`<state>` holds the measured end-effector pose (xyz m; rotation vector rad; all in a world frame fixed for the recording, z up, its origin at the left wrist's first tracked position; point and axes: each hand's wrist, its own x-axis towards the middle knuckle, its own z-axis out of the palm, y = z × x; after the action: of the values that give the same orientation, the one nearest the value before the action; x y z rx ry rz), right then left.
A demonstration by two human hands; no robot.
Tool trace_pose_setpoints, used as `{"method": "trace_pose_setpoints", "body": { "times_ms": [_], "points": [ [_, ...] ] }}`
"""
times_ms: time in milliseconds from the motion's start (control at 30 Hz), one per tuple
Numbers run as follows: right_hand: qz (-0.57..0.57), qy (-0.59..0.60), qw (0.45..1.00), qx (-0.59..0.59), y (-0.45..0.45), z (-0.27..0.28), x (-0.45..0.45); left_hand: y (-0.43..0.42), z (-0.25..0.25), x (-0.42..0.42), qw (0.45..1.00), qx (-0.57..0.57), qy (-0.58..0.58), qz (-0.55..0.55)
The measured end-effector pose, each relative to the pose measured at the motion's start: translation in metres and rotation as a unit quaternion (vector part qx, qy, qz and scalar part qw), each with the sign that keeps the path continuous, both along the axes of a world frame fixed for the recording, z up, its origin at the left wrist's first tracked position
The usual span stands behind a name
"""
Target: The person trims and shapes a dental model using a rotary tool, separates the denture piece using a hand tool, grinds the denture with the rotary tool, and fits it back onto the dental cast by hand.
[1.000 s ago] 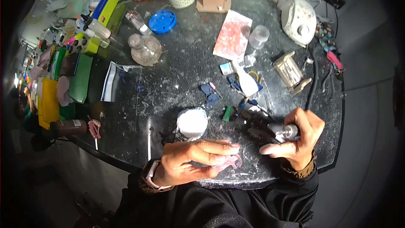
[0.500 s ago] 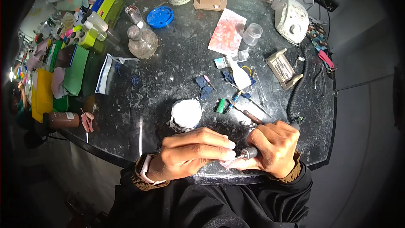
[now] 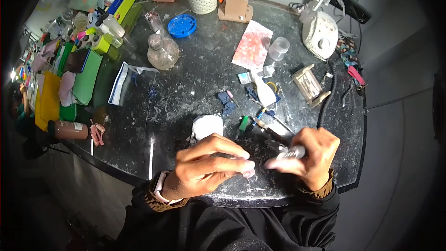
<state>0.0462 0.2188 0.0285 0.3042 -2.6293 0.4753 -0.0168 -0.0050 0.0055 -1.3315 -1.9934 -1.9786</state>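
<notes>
My left hand [image 3: 211, 163] is closed near the table's front edge, its fingertips pinching a small pink piece [image 3: 249, 174] that they mostly cover. To its right, my right hand [image 3: 313, 158] grips a rotary handpiece [image 3: 293, 152], blurred by motion. The tool's front end is apart from the pink piece. A round white lump [image 3: 207, 127] sits just beyond my left hand. Past my right hand lie a green cylinder [image 3: 244, 123] and several slim tools, including a dark-handled one [image 3: 274, 135].
A glass flask [image 3: 162, 53], a blue lid [image 3: 182, 26] and a stained sheet [image 3: 252, 45] stand farther back. At right are a handpiece control box [image 3: 320, 35], its coiled cord and a tool rest [image 3: 310, 85]. Bins [image 3: 87, 78] and a brown bottle [image 3: 69, 129] line the left.
My right hand has drawn the handpiece away from the pink piece, moving slightly right and turning it. My left hand keeps its pinch. The camera view has shifted slightly.
</notes>
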Motion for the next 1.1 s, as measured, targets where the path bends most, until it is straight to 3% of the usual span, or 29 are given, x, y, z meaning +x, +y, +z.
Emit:
{"method": "trace_pose_setpoints", "body": {
  "times_ms": [133, 200, 333, 367, 433, 533, 600, 667, 700, 833, 933, 967, 1067, 1100],
  "points": [
    [-0.23, 0.017, 0.955, -0.187, 0.019, 0.004, -0.007, -0.009, 0.011, -0.001, 0.997, -0.015, 0.003, 0.071],
    [-0.3, 0.046, 0.94, -0.156, 0.029, -0.004, -0.018, -0.018, 0.017, 0.003, 0.989, -0.023, -0.007, 0.148],
    [-0.318, 0.051, 0.946, -0.014, 0.057, -0.031, -0.052, -0.04, 0.019, 0.005, 0.979, -0.036, 0.029, 0.199],
    [-0.358, -0.049, 0.932, -0.017, 0.06, -0.034, -0.065, -0.049, 0.018, 0.009, 0.98, -0.031, 0.004, 0.194],
    [-0.312, 0.051, 0.934, 0.165, 0.114, -0.099, -0.086, -0.071, 0.008, 0.016, 0.98, -0.008, -0.031, 0.199],
    [-0.353, -0.137, 0.913, 0.15, 0.088, -0.087, -0.094, -0.102, -0.01, 0.024, 0.968, 0.036, -0.085, 0.231],
    [-0.357, -0.118, 0.914, 0.154, 0.112, -0.1, -0.092, -0.123, -0.018, 0.028, 0.958, 0.034, -0.121, 0.256],
    [-0.305, 0.028, 0.913, 0.27, 0.171, -0.14, -0.091, -0.137, -0.027, 0.025, 0.95, 0.055, -0.159, 0.264],
    [-0.325, 0.057, 0.779, 0.533, 0.134, -0.121, -0.079, -0.145, -0.032, 0.022, 0.949, 0.044, -0.153, 0.274],
    [-0.298, 0.115, 0.773, 0.548, 0.136, -0.114, -0.074, -0.163, -0.056, 0.011, 0.92, -0.161, -0.098, 0.344],
    [-0.292, 0.131, 0.775, 0.545, 0.135, -0.11, -0.074, -0.186, -0.039, 0.001, 0.9, -0.128, -0.032, 0.416],
    [-0.291, 0.134, 0.772, 0.549, 0.136, -0.108, -0.073, -0.203, -0.04, -0.001, 0.878, -0.111, 0.006, 0.466],
    [-0.286, 0.132, 0.766, 0.56, 0.134, -0.106, -0.077, -0.318, -0.096, -0.019, 0.697, 0.071, 0.106, 0.706],
    [-0.28, 0.135, 0.766, 0.562, 0.137, -0.106, -0.076, -0.352, -0.121, -0.03, 0.693, 0.107, 0.095, 0.707]
  ]
}}
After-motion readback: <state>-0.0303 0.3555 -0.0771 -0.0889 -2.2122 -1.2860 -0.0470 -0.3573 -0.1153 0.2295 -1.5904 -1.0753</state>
